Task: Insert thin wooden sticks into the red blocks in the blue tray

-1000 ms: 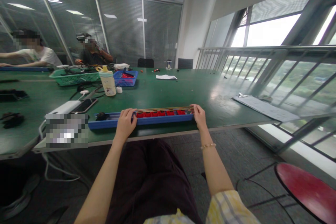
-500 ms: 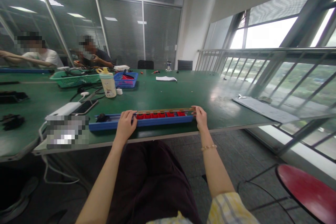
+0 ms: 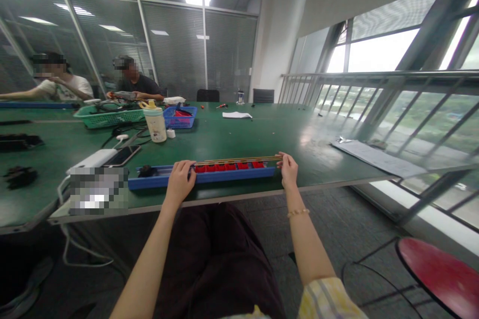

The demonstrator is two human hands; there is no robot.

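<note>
A long blue tray lies along the near edge of the green table, with several red pieces in a row inside it and a black clump at its left end. Thin yellowish strips stretch above the red pieces along the far side. My left hand is closed over the tray left of its middle; its fingertips reach the strips' left end, and its exact hold is partly hidden. Just past the tray's right end, my right hand pinches the other end of the strips.
Left of the tray lie a phone and a white power bank with cables. Behind stand a cup, a blue basket and a green basket. A clipboard lies at right. Two people sit across the table.
My right hand has shifted slightly right with the strip ends, a little farther from the tray. My left hand stays in place. Across the table, one person's hand has come up near the face.
</note>
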